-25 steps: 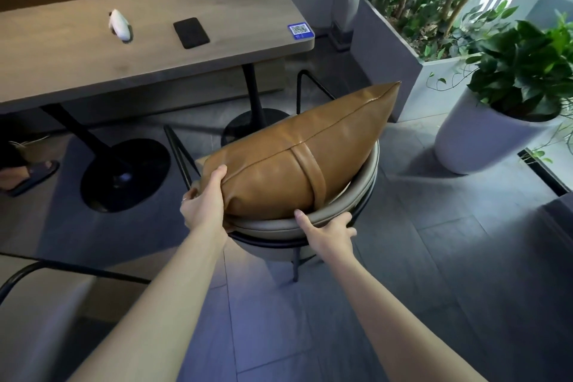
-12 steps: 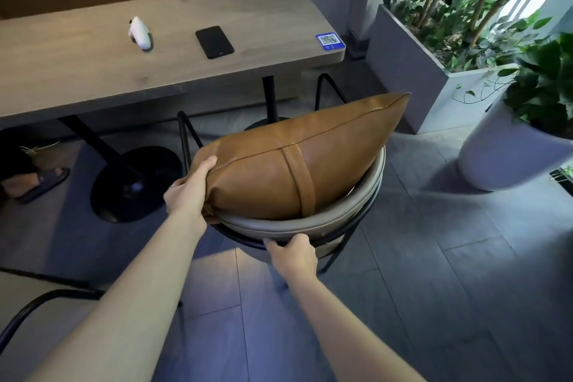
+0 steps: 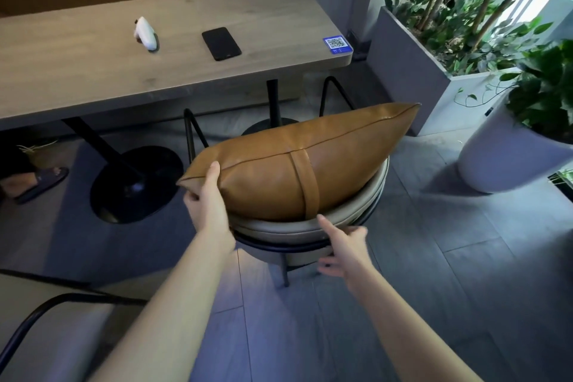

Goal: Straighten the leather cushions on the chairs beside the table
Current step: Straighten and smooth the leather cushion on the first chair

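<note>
A tan leather cushion (image 3: pixel 279 174) with a vertical strap stands on edge against the curved grey backrest of a chair (image 3: pixel 310 228) beside the wooden table (image 3: pixel 93 71). My left hand (image 3: pixel 206 195) grips the cushion's left corner, thumb on its top seam. My right hand (image 3: pixel 344 246) hovers just off the backrest rim below the strap, fingers spread, index finger pointing at the cushion, holding nothing. The chair's seat is hidden behind the cushion.
On the table lie a black phone (image 3: pixel 221 43), a white device (image 3: pixel 145 34) and a blue QR sticker (image 3: pixel 337 44). A second chair's armrest (image 3: pixel 37 316) is at the lower left. A grey planter (image 3: pixel 412 71) and white pot (image 3: pixel 508 158) stand right. Someone's sandalled foot (image 3: pixel 34 183) rests left.
My right hand has let go of the backrest rim and pulled back with fingers spread. My left hand has shifted up the cushion's left corner. The view has moved closer.
</note>
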Action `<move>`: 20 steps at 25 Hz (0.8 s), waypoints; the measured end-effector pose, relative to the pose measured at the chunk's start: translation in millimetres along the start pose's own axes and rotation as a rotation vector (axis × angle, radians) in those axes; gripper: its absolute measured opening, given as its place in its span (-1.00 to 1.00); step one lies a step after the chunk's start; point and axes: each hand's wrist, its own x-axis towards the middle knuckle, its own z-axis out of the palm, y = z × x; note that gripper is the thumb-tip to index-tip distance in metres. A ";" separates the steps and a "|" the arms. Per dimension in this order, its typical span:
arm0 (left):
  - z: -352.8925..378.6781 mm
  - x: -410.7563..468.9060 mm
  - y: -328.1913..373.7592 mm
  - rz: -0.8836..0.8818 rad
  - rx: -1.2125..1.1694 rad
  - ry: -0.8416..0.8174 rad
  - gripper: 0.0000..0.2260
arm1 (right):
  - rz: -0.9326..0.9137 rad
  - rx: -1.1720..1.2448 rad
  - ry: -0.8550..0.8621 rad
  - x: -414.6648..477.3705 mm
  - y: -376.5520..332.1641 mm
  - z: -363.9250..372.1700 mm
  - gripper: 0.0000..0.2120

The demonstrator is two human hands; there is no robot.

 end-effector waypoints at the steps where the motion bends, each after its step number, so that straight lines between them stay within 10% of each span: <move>1: 4.5 -9.3 -10.3 -0.044 -0.038 -0.015 -0.09 | -0.071 0.010 0.080 3.9 -1.7 -9.6 -0.22; 16: 17.1 1.7 -4.8 -0.022 -0.154 0.059 -0.13 | -0.118 -0.279 -0.071 41.4 -11.7 -5.8 0.31; 20: 17.1 -29.6 -11.8 0.572 0.471 0.318 -0.05 | -0.064 -0.254 -0.128 42.0 -29.3 -35.4 0.13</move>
